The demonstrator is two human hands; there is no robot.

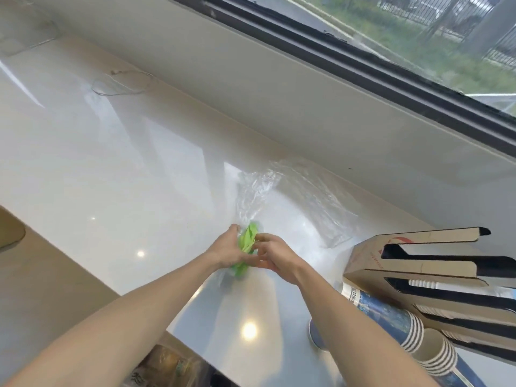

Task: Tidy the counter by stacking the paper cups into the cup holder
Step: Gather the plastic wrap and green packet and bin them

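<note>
My left hand (227, 248) and my right hand (275, 258) meet over the middle of the white counter (111, 169), both closed on the green end (247, 241) of a clear plastic bag (293, 196) that trails away toward the window wall. A stack of blue-and-white paper cups (396, 319) lies on its side at the lower right, open rims toward me. Just behind it stands the brown cardboard cup holder (424, 263) with long slots; more cup rims show through one slot. Neither hand touches the cups or the holder.
A window sill and dark window frame (363, 60) run along the far side of the counter. A thin loop of wire (122, 85) lies at the far left. The counter's near edge drops off at the lower left, with some packaging (164, 367) below it.
</note>
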